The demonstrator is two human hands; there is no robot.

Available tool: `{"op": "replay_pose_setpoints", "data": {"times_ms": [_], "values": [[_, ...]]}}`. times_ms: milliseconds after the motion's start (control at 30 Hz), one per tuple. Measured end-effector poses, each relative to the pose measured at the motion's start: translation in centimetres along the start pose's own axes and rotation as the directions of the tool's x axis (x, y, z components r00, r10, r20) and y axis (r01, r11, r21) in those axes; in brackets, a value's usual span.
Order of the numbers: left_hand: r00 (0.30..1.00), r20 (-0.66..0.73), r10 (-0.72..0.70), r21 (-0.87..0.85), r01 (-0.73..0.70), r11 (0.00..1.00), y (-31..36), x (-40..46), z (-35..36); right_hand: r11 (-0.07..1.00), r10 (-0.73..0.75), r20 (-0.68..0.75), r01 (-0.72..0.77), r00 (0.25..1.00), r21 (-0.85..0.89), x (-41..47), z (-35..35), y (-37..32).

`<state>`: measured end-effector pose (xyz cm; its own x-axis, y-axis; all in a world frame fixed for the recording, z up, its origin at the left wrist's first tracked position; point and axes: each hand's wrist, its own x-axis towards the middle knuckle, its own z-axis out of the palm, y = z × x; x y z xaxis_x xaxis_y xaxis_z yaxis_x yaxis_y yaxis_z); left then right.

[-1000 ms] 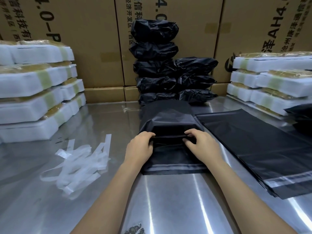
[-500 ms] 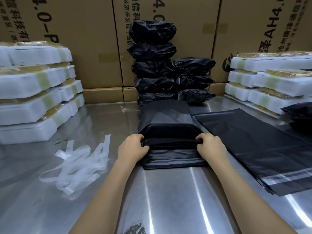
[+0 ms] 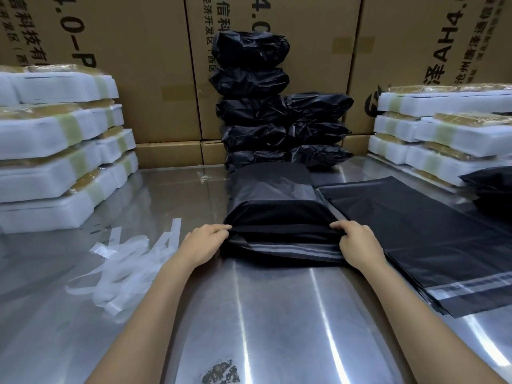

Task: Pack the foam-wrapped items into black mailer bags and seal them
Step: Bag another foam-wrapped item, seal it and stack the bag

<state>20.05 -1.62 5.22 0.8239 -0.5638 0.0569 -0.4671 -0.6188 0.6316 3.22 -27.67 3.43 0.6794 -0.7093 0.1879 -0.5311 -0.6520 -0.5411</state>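
Observation:
A filled black mailer bag [image 3: 273, 206] lies in the middle of the steel table [image 3: 277, 314], its open end toward me with a grey adhesive strip [image 3: 293, 249] showing on the lower flap. My left hand [image 3: 203, 243] pinches the bag's upper edge at its left corner. At the right corner my right hand [image 3: 357, 242] grips the same edge. The item inside is hidden by the black film. Foam-wrapped items are stacked at the left [image 3: 55, 151] and at the right [image 3: 443, 128].
A pile of flat black mailer bags [image 3: 432, 245] lies to the right of the filled one. Sealed black bags [image 3: 266, 106] are stacked against cardboard boxes [image 3: 144, 65] at the back. Peeled white strips [image 3: 127, 270] lie left of my arm.
Both hands slid outward along the bag's mouth, from near its middle to its two corners. The bag's open edge is now stretched wide.

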Motion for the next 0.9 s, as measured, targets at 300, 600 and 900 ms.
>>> {"op": "replay_pose_setpoints", "data": {"times_ms": [300, 600, 900], "values": [[0.993, -0.015, -0.116, 0.253, 0.116, 0.96, 2.8, 0.2, 1.2, 0.997, 0.066, -0.056, -0.064, 0.996, 0.036, -0.6, -0.3, -0.9], [0.97, 0.228, -0.088, -0.076, 0.108, 0.991, 0.4, 0.7, -1.1, 0.997, 0.064, -0.012, -0.064, 0.998, 0.041, -0.7, -0.5, -0.8], [0.965, 0.258, -0.045, 0.173, 0.0, 0.985, -1.4, 0.8, -0.1, 0.988, 0.036, -0.041, -0.042, 0.998, -0.15, -1.3, -0.3, -1.4]]}}
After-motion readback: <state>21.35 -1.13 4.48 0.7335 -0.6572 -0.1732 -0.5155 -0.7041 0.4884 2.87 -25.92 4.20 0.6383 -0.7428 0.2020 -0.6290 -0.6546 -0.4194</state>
